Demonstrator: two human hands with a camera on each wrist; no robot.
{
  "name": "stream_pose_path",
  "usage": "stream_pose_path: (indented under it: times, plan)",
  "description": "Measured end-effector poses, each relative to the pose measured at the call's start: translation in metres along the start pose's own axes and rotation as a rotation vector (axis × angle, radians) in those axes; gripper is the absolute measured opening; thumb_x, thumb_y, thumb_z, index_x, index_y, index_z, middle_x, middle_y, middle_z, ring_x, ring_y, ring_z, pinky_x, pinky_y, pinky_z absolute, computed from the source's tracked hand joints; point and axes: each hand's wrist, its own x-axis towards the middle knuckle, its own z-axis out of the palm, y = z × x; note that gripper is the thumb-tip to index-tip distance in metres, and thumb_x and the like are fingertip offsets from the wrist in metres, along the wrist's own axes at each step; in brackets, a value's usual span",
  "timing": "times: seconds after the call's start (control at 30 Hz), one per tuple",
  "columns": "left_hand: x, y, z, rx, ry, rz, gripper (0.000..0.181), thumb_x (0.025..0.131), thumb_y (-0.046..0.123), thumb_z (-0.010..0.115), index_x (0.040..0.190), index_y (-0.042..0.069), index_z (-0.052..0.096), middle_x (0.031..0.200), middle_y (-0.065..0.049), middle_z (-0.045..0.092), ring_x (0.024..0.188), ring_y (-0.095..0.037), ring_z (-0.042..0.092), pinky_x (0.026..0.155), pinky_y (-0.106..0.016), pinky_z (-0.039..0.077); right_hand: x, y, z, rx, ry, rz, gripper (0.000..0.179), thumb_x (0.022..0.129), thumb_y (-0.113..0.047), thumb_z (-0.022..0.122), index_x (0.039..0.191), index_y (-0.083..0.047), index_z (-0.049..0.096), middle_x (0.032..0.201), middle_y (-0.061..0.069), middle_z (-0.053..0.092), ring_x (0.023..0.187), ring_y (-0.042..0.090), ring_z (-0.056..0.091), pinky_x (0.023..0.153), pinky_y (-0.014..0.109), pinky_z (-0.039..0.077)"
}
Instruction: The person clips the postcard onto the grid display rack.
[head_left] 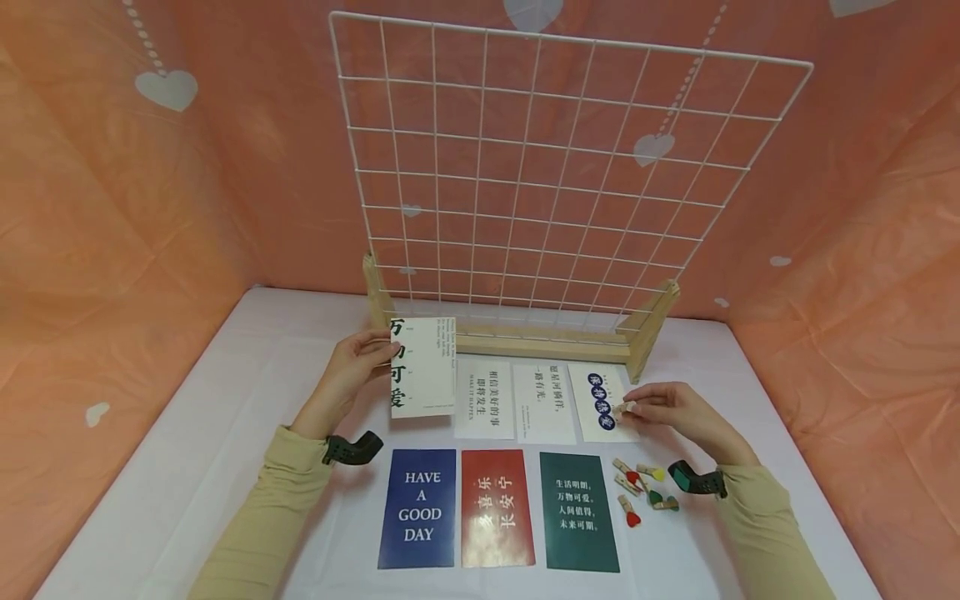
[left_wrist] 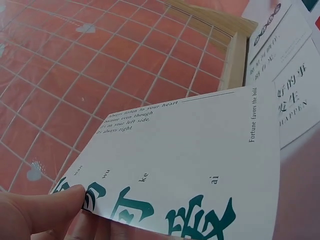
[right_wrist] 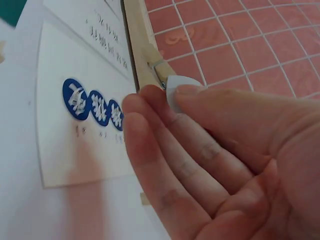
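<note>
My left hand point(head_left: 341, 379) pinches a white card point(head_left: 426, 375) with large green characters by its left edge, thumb on the printed face. The card is raised in front of the rack's left foot, and its text is close up in the left wrist view. Between thumb and fingertips, my right hand point(head_left: 678, 408) holds a small wooden clothespin point(head_left: 624, 408) bearing a white heart point(right_wrist: 180, 85). That hand hovers by the right edge of a white card with blue ovals point(head_left: 596, 425). A white wire grid point(head_left: 486, 32) stands upright in a wooden base point(head_left: 540, 346) behind both hands.
Two more white cards point(head_left: 483, 417) lie flat beside the oval one. Nearer lie a blue card point(head_left: 416, 554), a red card point(head_left: 480, 467) and a green card point(head_left: 577, 554). Several heart clothespins point(head_left: 627, 507) are scattered at their right. Orange cloth point(head_left: 112, 292) surrounds the white table point(head_left: 217, 400).
</note>
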Motion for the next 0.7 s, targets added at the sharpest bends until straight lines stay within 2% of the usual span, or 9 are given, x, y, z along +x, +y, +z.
stream_pose_path:
  times: [0.1,0.33,0.47,0.6,0.7]
  plan:
    - [0.000,0.003,0.002,-0.003,-0.009,0.015,0.043,0.094,0.009,0.062,0.131,-0.008,0.047,0.107,-0.011,0.063,0.087,-0.010,0.064,0.088,-0.035,0.052,0.005,-0.005,0.001,-0.019,0.016,-0.015,0.043,0.093,-0.020,0.065,0.124,0.009,0.055,0.111,0.017,0.067,0.103,0.030,0.064,0.088,0.019,0.048]
    - [0.001,0.012,0.010,-0.016,-0.020,0.032,0.042,0.093,0.007,0.063,0.130,-0.008,0.050,0.107,-0.012,0.064,0.089,-0.010,0.065,0.084,-0.030,0.054,0.016,-0.019,0.004,0.000,0.028,-0.034,0.041,0.094,-0.018,0.063,0.121,0.011,0.055,0.108,0.019,0.067,0.103,0.038,0.062,0.093,0.046,0.049]
    - [0.001,0.015,0.014,-0.041,-0.028,0.050,0.041,0.092,0.003,0.063,0.129,-0.011,0.050,0.101,-0.008,0.067,0.087,-0.009,0.065,0.081,-0.030,0.055,0.022,-0.030,0.009,0.003,0.043,-0.050,0.041,0.095,-0.020,0.062,0.123,0.010,0.056,0.111,0.018,0.066,0.106,0.040,0.060,0.096,0.049,0.046]
    - [0.003,0.015,0.018,-0.045,-0.032,0.057,0.041,0.092,0.002,0.063,0.128,-0.011,0.050,0.097,-0.005,0.067,0.085,-0.008,0.065,0.080,-0.029,0.055,0.029,-0.041,0.014,0.008,0.066,-0.065,0.042,0.096,-0.025,0.061,0.124,0.006,0.058,0.114,0.016,0.066,0.108,0.041,0.059,0.103,0.053,0.038]
    - [0.005,0.016,0.020,-0.033,-0.033,0.061,0.041,0.092,0.004,0.063,0.129,-0.010,0.051,0.101,-0.007,0.067,0.086,-0.009,0.065,0.082,-0.029,0.055,0.033,-0.050,0.018,0.011,0.077,-0.083,0.040,0.095,-0.028,0.061,0.123,0.001,0.061,0.115,0.014,0.065,0.110,0.041,0.057,0.106,0.058,0.031]
